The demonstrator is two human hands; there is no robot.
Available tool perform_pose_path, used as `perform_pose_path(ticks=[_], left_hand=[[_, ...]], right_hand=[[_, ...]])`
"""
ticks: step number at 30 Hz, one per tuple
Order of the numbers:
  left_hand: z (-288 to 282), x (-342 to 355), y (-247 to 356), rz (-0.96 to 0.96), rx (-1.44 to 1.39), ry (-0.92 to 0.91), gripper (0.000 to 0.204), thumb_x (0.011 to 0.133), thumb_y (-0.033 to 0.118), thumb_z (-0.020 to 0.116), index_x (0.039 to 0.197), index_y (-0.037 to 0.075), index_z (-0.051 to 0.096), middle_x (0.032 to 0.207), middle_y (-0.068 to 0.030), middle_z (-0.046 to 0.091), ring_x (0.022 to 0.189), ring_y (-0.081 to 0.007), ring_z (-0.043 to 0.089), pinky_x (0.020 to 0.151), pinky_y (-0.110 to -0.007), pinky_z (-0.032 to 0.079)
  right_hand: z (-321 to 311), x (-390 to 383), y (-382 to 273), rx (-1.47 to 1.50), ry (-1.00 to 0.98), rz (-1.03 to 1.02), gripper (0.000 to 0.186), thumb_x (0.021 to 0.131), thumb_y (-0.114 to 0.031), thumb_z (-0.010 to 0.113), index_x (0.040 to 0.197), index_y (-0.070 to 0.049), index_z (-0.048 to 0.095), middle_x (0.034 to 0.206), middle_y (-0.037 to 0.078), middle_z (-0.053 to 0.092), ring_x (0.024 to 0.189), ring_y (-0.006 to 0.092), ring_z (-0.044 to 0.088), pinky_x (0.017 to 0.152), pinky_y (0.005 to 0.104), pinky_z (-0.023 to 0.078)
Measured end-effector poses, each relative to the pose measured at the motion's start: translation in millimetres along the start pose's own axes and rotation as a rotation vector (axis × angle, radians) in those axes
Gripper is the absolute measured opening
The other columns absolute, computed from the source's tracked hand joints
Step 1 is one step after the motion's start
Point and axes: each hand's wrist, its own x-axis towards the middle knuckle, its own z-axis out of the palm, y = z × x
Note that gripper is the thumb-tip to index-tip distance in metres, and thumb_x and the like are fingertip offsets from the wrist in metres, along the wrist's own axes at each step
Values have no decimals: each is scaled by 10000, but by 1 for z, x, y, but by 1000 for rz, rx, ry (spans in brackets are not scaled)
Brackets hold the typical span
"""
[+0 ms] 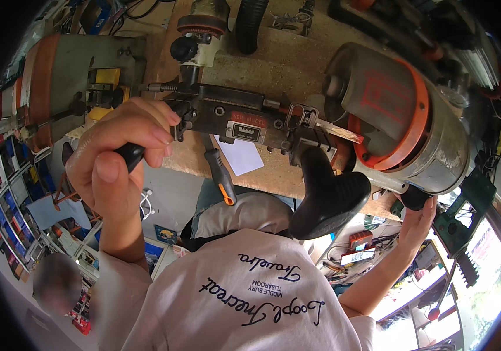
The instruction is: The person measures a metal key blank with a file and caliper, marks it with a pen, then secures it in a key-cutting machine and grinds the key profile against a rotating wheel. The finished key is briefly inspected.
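In front of me on the bench is a machine that looks like a key-cutting machine, with a dark metal carriage across its middle. My left hand is closed around a black handle at the carriage's left end. Low on the right, my right hand has its fingers wrapped round a black knob under the grey housing. That housing carries a grey guard with an orange rim. A large black winged knob sticks out toward me from the clamp.
A screwdriver with a black and orange handle lies at the bench's front edge, beside white paper. A second grey-green machine stands at left. Racks of small goods fill the left side; a green machine part is at right.
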Motion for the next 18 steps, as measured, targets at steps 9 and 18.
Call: perform_pose_path(ticks=[9, 18], left_hand=[[0, 0, 0, 0, 7, -1, 409, 893, 349, 320, 825, -7, 511, 556, -37, 440, 521, -167, 421, 604, -375, 383], [1, -5, -1, 31, -53, 62, 485, 880, 399, 387, 776, -52, 532, 564, -57, 463, 543, -174, 452, 618, -376, 416]], right_hand=[[3, 1, -1, -22, 22, 4, 443, 895, -276, 364, 1253, -18, 324, 1171, 101, 474, 1049, 204, 496, 830, 401, 447], [-1, 0, 1, -13, 44, 15, 447, 896, -276, 366, 1253, -11, 321, 1175, 102, 473, 1050, 209, 495, 849, 397, 429]])
